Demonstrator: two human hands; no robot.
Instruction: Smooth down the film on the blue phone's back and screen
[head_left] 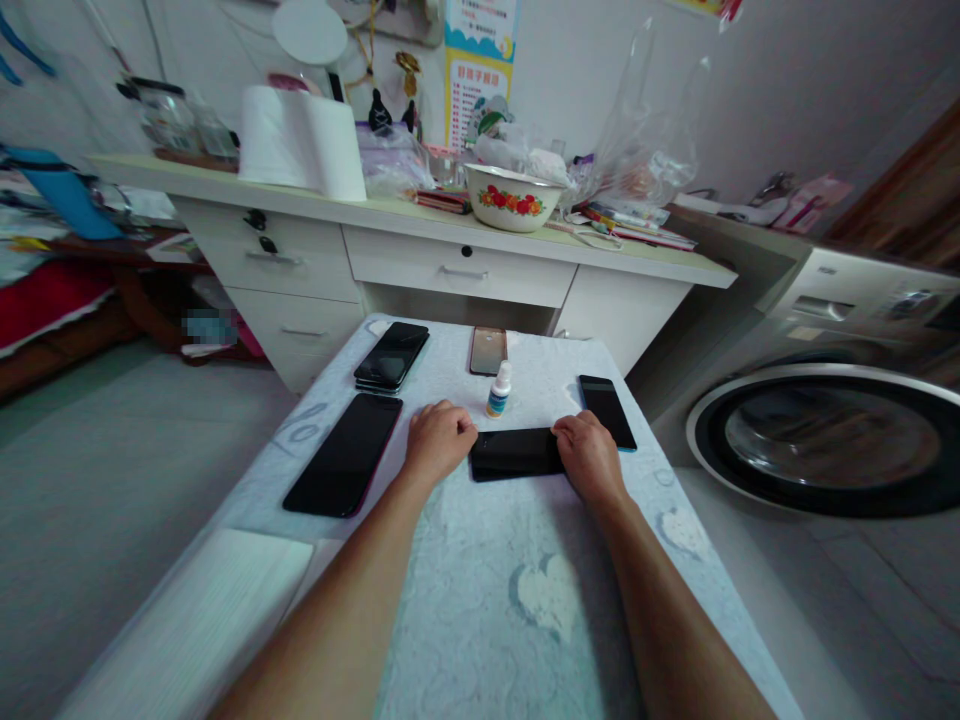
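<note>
A black smartphone (517,455) lies sideways on the cloth-covered table, between my two hands. My right hand (592,455) is closed around its right end, with fingertips on the far edge. At the left end, my left hand (441,440) is curled, its fingertips touching the far corner; part of that grip is hidden. Just beyond the phone stands a small white bottle (499,392) with a blue and yellow label. Farther back lies a brownish phone case or phone (489,350).
A large dark phone (345,455) and a stack of phones (392,355) lie at left. Another phone (606,410) is at right. A white booklet-like stack (202,600) sits front left. Behind stands a white desk (457,270) holding a flowered bowl (514,200); a washing machine (847,300) is at right.
</note>
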